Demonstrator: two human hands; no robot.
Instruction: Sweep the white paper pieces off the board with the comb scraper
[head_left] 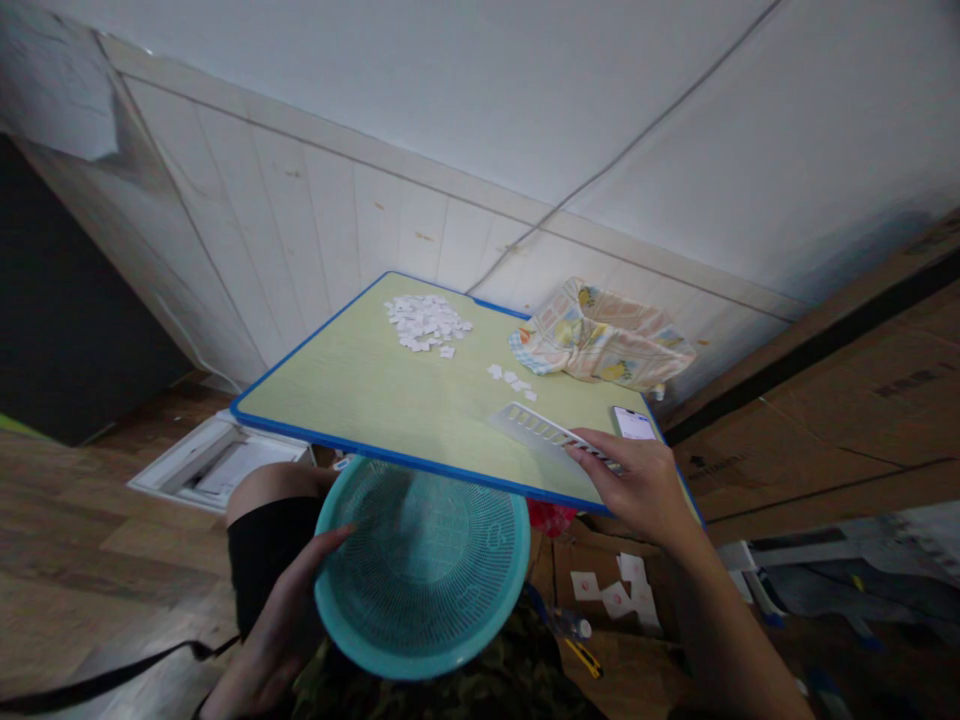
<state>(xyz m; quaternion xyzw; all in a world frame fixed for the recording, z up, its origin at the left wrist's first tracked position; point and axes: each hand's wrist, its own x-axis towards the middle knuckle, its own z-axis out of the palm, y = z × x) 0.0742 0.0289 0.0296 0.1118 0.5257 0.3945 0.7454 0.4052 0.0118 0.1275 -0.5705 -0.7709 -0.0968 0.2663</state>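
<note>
My left hand (pixel 300 585) grips the left rim of a round teal plastic basket (pixel 420 625), thumb over the inside edge. The basket stands over my lap, just below the table's front edge, and nothing shows inside it. In my right hand (pixel 637 485) is a thin white strip with a row of rectangular slots (pixel 546 436), held by its right end. The strip is tilted over the table's right front part. Beyond it lie a few small white pieces (pixel 511 378), and a heap of similar white pieces (pixel 426 322) is toward the back left.
The pale green table (pixel 337 370) has a blue edge and stands by the wall. A patterned cloth (pixel 600 340) covers something at the back right; a phone (pixel 634 423) lies nearby. Below are an open box with white cards (pixel 616 598), a yellow cutter (pixel 583 658) and a white drawer-like box (pixel 180 470).
</note>
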